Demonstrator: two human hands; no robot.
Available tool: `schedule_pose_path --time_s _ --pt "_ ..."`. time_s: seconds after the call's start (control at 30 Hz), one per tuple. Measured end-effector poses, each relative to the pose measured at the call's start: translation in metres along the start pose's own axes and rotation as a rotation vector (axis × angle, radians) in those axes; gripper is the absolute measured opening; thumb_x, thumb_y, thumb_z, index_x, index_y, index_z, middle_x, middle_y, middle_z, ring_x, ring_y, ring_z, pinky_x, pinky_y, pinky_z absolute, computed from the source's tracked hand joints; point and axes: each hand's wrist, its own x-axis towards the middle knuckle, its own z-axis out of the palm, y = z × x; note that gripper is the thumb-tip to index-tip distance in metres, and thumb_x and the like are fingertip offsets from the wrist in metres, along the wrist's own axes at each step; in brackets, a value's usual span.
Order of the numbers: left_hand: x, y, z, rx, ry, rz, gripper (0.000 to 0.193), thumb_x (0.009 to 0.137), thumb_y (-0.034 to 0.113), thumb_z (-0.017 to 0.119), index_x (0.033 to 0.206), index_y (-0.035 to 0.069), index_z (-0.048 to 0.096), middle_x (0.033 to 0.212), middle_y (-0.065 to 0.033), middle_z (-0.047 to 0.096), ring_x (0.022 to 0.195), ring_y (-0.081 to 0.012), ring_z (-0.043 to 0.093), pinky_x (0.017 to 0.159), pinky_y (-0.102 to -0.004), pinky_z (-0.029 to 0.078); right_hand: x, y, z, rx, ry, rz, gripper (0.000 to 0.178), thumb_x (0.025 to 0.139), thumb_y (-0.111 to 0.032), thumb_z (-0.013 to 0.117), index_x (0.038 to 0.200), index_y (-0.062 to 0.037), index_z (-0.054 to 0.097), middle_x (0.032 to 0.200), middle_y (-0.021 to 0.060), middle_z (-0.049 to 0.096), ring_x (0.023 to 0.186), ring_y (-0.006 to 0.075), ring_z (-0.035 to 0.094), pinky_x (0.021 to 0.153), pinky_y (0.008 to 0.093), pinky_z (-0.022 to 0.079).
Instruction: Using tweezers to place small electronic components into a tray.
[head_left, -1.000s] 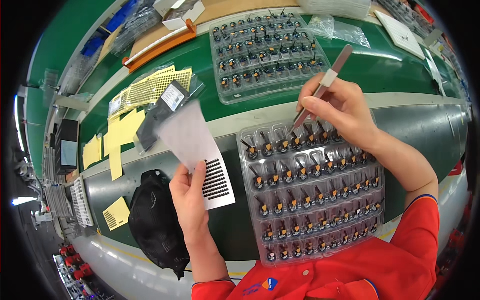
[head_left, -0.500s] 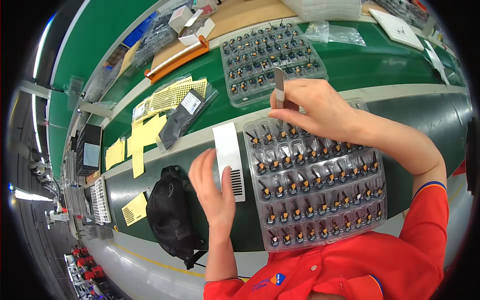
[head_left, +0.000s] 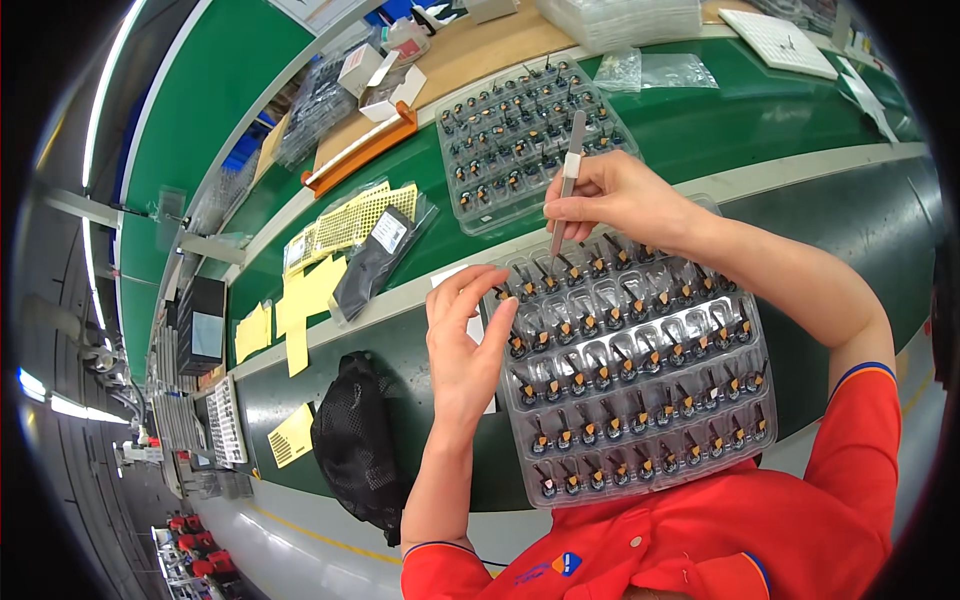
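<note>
My right hand (head_left: 620, 200) pinches a pair of tweezers (head_left: 570, 180), tips pointing down at the top row of a clear plastic tray (head_left: 525, 455). Rows of small dark parts (head_left: 603, 373) with thin black stems and orange-tan patches fill this tray. At its upper left corner, my left hand (head_left: 462, 350) has thumb and fingers apart around a corner part; whether they touch it I cannot tell. Behind that hand lies a white sheet (head_left: 447, 274), mostly covered. The tweezer tips are too fine to show whether they hold anything.
A second tray (head_left: 475, 212) of similar parts stands farther back. Left of it are yellow sheets (head_left: 312, 295), a black bag with a white label (head_left: 370, 265) and an orange-edged bar (head_left: 360, 150). A black mesh bundle (head_left: 355, 440) lies by my left forearm, near a yellow card (head_left: 291, 436).
My left hand has moved right, from the white sheet to the tray's corner, now hiding most of the sheet. The tweezers have tilted, their tips now visible over the top row.
</note>
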Motion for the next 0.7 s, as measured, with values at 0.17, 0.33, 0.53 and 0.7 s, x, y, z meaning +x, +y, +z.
schedule_pose_path --time_s 0.17,0.33,0.53,0.7 --pt "0.002 0.004 0.002 0.010 -0.006 0.014 0.029 0.075 0.009 0.068 0.104 0.007 0.064 0.110 -0.0057 0.059 0.105 -0.0215 0.049 0.082 -0.0310 0.041 -0.002 -0.006 -0.002 0.064 0.015 -0.021 0.019 0.087 -0.018 0.061 0.090 0.0012 0.060 0.081 0.0073 0.064 0.070 0.0100 0.061 0.066 0.0217 0.050" --pt "0.001 0.014 0.004 -0.036 -0.008 0.010 0.038 0.073 0.009 0.071 0.110 0.006 0.061 0.108 -0.0056 0.059 0.103 -0.0196 0.050 0.080 -0.0299 0.043 -0.010 -0.019 -0.002 0.124 0.047 -0.046 0.020 0.088 -0.020 0.060 0.092 0.0004 0.060 0.082 0.0073 0.064 0.071 0.0096 0.061 0.067 0.0214 0.049" --pt "-0.005 0.035 0.009 -0.562 -0.079 -0.118 0.044 0.071 -0.003 0.071 0.111 -0.002 0.053 0.101 -0.0097 0.060 0.093 -0.0142 0.056 0.072 -0.0230 0.045 -0.034 -0.031 0.009 0.302 0.123 0.024 0.020 0.088 -0.021 0.059 0.093 -0.0015 0.060 0.085 0.0073 0.064 0.069 0.0079 0.059 0.067 0.0209 0.048" --pt "-0.014 0.038 0.015 -0.732 -0.061 -0.148 0.035 0.073 -0.009 0.068 0.104 -0.004 0.052 0.094 -0.0121 0.060 0.083 -0.0142 0.061 0.068 -0.0208 0.048 -0.051 -0.036 0.015 0.343 0.161 0.052 0.019 0.088 -0.021 0.059 0.093 -0.0026 0.060 0.086 0.0070 0.064 0.068 0.0077 0.059 0.066 0.0205 0.048"
